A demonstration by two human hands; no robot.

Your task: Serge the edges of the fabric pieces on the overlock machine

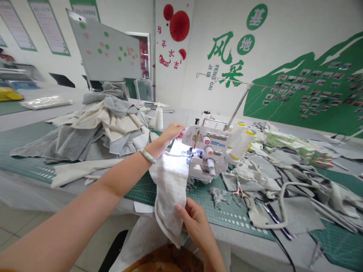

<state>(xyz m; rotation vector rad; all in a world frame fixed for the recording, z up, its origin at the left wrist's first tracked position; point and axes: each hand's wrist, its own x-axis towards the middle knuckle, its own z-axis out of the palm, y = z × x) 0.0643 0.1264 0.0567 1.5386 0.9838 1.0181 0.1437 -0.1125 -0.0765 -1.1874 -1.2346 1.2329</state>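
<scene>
A pale cream piece of fabric [170,185] runs from the needle area of a white overlock sewing machine [221,160] down over the table's front edge. The machine's lamp lights its upper end brightly. My right hand [195,217] pinches the right edge of the fabric, thumb on top, below the machine. Past the fabric reaches my left arm, with a pale bangle at the wrist. My left hand [172,133] is at the machine's left end with fingers curled together; what they hold or touch there is hidden.
Grey and cream fabric pieces [99,121] are heaped at left, and more scraps [295,204] lie at right. Scissors [241,194], thread trimmings [219,196] and a dark, slim tool [278,223] lie near the front. Thread cones [244,145] stand beside the machine, on green cutting mats [232,219].
</scene>
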